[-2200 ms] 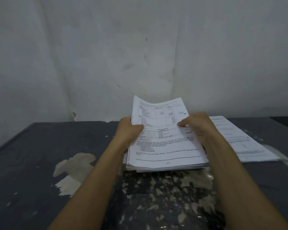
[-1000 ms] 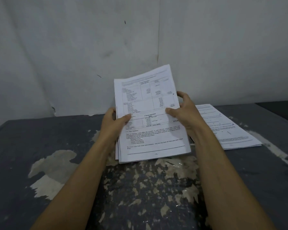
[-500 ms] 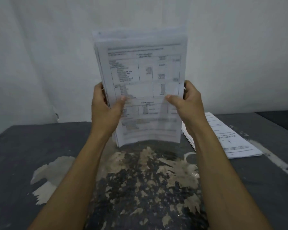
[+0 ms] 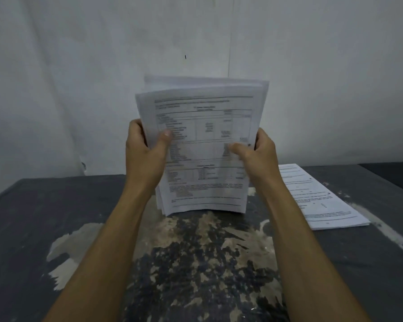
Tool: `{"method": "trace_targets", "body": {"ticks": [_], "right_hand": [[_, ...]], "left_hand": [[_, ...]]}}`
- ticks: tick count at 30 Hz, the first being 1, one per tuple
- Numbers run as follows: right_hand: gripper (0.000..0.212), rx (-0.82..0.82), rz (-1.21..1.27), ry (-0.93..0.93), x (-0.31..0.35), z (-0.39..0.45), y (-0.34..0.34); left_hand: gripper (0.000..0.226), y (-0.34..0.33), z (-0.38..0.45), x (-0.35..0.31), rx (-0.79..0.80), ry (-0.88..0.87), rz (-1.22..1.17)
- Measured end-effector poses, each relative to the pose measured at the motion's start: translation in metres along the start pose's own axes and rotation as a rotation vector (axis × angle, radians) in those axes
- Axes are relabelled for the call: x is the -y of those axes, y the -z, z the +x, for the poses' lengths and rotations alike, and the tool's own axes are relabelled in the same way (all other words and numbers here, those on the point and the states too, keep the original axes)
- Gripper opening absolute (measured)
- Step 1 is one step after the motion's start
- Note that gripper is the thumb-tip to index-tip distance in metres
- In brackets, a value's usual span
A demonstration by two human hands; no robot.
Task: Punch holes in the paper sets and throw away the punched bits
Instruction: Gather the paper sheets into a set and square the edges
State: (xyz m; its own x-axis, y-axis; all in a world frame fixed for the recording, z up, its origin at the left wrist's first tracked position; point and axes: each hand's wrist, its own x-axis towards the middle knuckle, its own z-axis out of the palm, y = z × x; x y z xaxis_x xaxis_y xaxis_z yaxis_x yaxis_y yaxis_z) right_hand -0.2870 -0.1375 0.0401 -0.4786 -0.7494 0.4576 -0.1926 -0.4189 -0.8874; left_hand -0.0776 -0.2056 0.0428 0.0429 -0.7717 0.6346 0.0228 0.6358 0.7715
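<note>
Gripping the paper set from both sides, the fingers wrap behind the sheets while each thumb presses on the printed front page. The left hand clamps the left edge and the right hand clamps the right edge at about the same height, roughly midway up the stack. Held this way, upright and facing the person, the stack stands with its lower edge touching or just above the table; which of the two I cannot tell. The likely reason for the hold is squaring: the top edges are fanned and uneven, so tapping the bottom against the table would bring the sheets flush before punching. A grip on both sides keeps the sheets from sliding sideways as they settle.

A second paper set lies flat on the table to the right, well apart from the hands, apparently waiting its turn. The table top is dark, with large worn pale patches near the person. No hole punch and no bin show in view, so punching has not begun.
</note>
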Motion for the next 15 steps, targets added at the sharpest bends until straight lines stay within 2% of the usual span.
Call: {"method": "trace_targets", "body": {"ticks": [5, 9, 15], "right_hand": [[0.019, 0.009, -0.043, -0.148, -0.029, -0.009, -0.003], [0.018, 0.017, -0.098, -0.131, -0.029, -0.007, -0.001], [0.009, -0.072, -0.24, -0.098, -0.015, 0.004, 0.018]], "left_hand": [[0.012, -0.004, -0.013, 0.023, 0.075, 0.097, 0.061], [0.012, -0.007, -0.013, 0.02, 0.08, 0.059, 0.118], [0.013, -0.027, -0.014, 0.012, 0.077, 0.065, 0.161]]}}
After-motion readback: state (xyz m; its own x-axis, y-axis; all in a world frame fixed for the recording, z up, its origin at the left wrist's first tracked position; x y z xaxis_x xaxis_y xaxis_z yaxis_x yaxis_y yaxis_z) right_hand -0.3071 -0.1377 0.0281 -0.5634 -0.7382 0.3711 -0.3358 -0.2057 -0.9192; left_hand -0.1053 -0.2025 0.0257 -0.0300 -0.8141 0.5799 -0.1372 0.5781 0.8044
